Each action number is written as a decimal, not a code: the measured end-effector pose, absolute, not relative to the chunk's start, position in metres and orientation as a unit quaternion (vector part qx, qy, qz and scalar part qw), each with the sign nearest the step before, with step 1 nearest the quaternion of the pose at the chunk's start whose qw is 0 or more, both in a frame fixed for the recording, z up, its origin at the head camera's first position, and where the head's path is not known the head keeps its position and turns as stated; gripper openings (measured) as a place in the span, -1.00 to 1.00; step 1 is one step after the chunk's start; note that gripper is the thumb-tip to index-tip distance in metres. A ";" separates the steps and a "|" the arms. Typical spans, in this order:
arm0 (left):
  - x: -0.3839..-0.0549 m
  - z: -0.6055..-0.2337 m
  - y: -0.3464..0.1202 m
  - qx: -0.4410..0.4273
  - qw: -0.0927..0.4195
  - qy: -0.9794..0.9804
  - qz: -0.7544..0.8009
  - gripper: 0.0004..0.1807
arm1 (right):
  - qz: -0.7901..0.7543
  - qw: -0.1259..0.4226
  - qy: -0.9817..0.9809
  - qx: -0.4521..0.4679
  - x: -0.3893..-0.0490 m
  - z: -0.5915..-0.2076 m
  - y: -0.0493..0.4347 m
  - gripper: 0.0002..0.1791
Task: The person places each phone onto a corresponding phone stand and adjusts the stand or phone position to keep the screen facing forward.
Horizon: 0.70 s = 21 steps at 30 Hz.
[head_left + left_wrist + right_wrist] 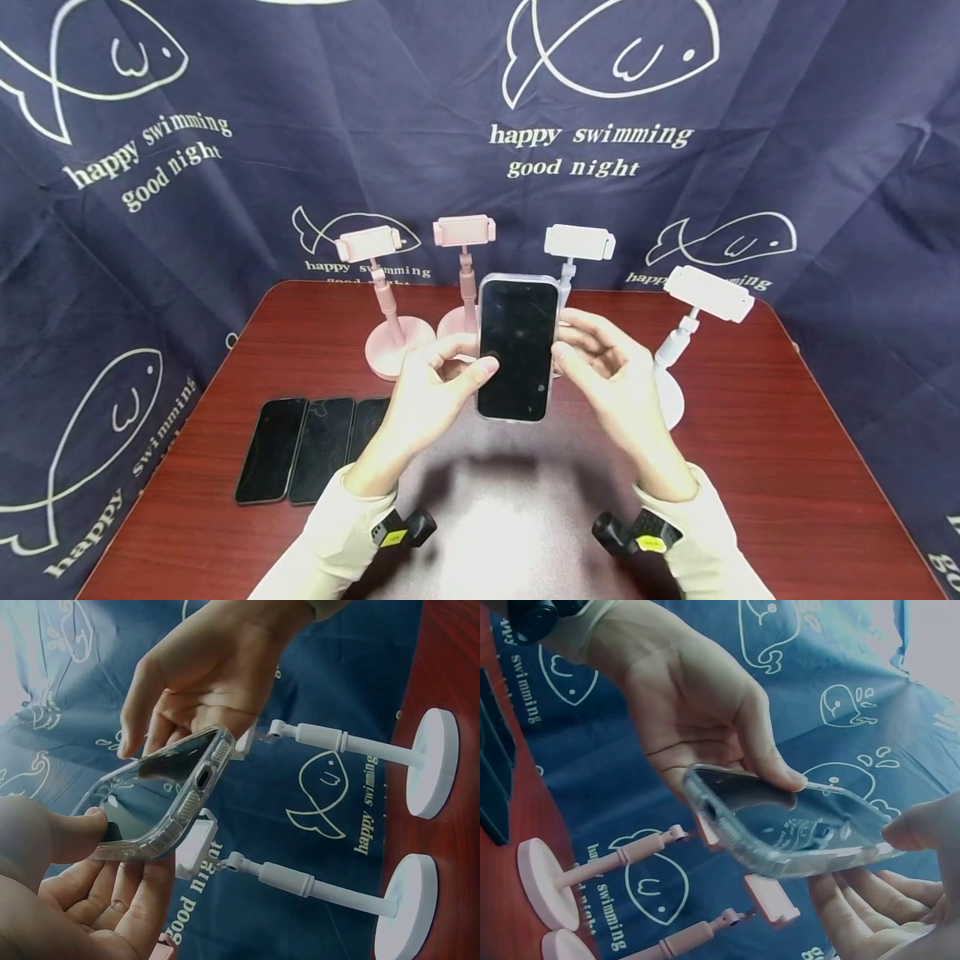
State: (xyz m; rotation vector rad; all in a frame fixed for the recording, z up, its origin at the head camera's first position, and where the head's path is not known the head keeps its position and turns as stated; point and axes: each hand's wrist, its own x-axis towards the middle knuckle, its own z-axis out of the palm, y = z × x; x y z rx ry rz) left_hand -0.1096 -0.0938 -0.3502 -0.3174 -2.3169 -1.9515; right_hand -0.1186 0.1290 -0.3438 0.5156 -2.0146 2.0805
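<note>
A smartphone in a clear case is held up above the table, its dark screen facing the head camera. My left hand grips its left side, the thumb on the front and the fingers behind. On the opposite side, my right hand holds the phone by the edge, with its thumb at the rim and curled fingers partly hidden behind. The left wrist view shows the charging port end of the clear case. Behind the phone stand two pink phone stands and two white phone stands.
Several dark phones lie side by side on the left of the red-brown table. The left forearm partly covers them. A dark blue fish-print cloth hangs behind the table. Both wrists carry small black cameras.
</note>
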 end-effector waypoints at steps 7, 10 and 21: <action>-0.110 -0.352 -0.091 -0.100 0.038 -0.768 -0.632 -0.74 | 0.674 0.100 -0.721 0.127 -0.118 -0.335 0.128 -0.57; -0.110 -0.354 -0.091 -0.107 0.041 -0.770 -0.628 -0.74 | 0.670 0.087 -0.727 0.122 -0.119 -0.335 0.128 -0.61; -0.105 -0.358 -0.090 -0.130 0.059 -0.772 -0.620 -0.76 | 0.594 0.078 -0.789 0.132 -0.117 -0.333 0.133 -0.85</action>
